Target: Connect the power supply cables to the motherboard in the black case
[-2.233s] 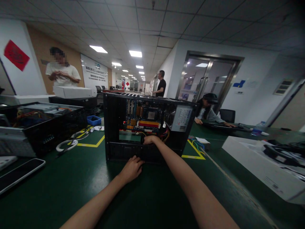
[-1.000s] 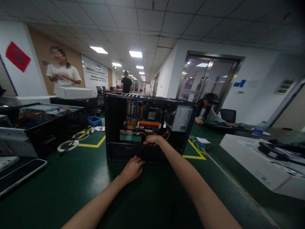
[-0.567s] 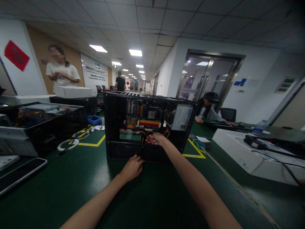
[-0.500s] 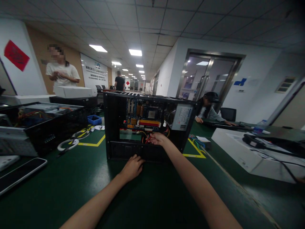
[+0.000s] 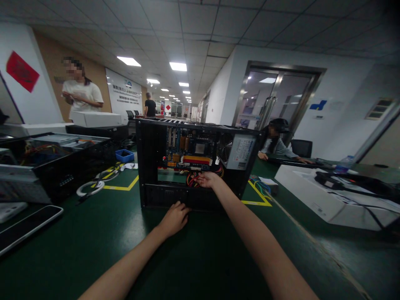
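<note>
A green tabletop (image 5: pixel 93 237) carries an open black computer case (image 5: pixel 165 196), upright between yellow tape corners (image 5: pixel 256 203).
Inside, the motherboard (image 5: pixel 191 146) lies along the case's top edge and the power supply (image 5: pixel 239 152) fills its upper right corner; the left hand (image 5: pixel 174 218) rests on the tabletop at the case's bottom edge, fingers loosely spread, contact unclear; below the motherboard, the right hand (image 5: pixel 207 180) pinches a colored cable bundle (image 5: pixel 190 178) just above the case's lower panel.
</note>
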`<state>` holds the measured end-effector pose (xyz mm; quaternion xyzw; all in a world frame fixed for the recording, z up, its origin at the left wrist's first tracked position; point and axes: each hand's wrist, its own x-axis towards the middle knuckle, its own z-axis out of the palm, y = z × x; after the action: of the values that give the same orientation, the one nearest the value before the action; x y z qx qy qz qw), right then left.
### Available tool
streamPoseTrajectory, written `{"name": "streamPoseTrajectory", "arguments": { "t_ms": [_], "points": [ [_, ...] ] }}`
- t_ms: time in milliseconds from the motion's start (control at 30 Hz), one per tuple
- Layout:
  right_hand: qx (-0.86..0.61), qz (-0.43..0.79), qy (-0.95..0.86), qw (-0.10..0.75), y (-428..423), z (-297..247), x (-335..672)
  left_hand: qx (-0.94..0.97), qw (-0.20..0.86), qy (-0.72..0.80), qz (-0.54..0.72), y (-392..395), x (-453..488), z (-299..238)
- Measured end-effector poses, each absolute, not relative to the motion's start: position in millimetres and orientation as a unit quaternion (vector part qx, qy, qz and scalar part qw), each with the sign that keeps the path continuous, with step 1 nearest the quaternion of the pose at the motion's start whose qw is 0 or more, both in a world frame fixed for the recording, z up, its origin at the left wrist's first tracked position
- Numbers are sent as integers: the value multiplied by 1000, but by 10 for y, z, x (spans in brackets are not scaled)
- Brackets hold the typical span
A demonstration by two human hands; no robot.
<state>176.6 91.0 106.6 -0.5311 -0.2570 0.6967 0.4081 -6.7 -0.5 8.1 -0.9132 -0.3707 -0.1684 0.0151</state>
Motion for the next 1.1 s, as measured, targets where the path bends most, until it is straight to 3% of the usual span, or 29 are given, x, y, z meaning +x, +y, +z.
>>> {"name": "streamPoseTrajectory", "arguments": {
  "t_ms": [1100],
  "points": [
    [-562, 658, -242, 439, 980, 1074, 1699, -914, 10, -371, -165, -26, -73, 104]
  ]
}}
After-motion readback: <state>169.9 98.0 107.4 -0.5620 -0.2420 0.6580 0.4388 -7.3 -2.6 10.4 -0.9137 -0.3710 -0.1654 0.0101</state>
